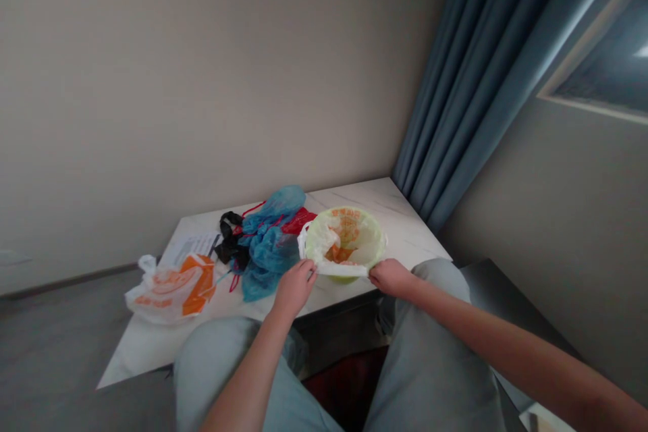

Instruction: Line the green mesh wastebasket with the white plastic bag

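A pale green bin (379, 233) stands on the white marbled table near its front edge. A white plastic bag (344, 270) with orange print lines it, and its edge folds over the rim. My left hand (296, 283) pinches the bag's edge at the front left of the rim. At the front right, my right hand (389, 277) is closed on the same edge, the bag stretched taut between both hands. Orange print shows on the bag inside the bin. The bin's lower part is mostly hidden.
Left of the bin lie crumpled blue bags (273, 243), a red bag (300, 221) and black bags (233, 253). A white-and-orange bag (175, 287) and a printed sheet (190, 248) rest on the table (134, 358). Blue curtains (470, 81) hang at right. My knees flank the table's front edge.
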Action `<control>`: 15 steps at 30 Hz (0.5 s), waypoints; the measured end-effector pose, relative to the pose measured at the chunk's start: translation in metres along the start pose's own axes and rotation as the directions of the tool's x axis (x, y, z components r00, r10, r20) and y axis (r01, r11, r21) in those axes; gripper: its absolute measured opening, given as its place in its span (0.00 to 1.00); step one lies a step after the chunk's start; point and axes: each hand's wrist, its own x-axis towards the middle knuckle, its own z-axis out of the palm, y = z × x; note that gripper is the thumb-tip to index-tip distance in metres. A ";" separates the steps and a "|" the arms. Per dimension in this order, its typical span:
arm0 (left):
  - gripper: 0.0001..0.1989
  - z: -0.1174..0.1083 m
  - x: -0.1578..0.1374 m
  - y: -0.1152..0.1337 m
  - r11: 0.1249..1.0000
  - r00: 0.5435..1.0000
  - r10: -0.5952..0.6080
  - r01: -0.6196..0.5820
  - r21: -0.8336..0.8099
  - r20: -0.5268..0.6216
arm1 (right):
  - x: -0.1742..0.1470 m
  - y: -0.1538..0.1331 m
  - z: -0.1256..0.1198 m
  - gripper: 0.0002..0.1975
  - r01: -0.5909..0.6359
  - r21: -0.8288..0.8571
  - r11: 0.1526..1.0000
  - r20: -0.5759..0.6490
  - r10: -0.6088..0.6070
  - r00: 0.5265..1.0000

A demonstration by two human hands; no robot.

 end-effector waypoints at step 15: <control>0.05 0.019 0.004 0.000 0.998 0.999 -0.051 0.050 0.026 0.017 | 0.018 -0.008 0.026 0.14 -0.084 0.001 0.996 0.080 0.084 0.993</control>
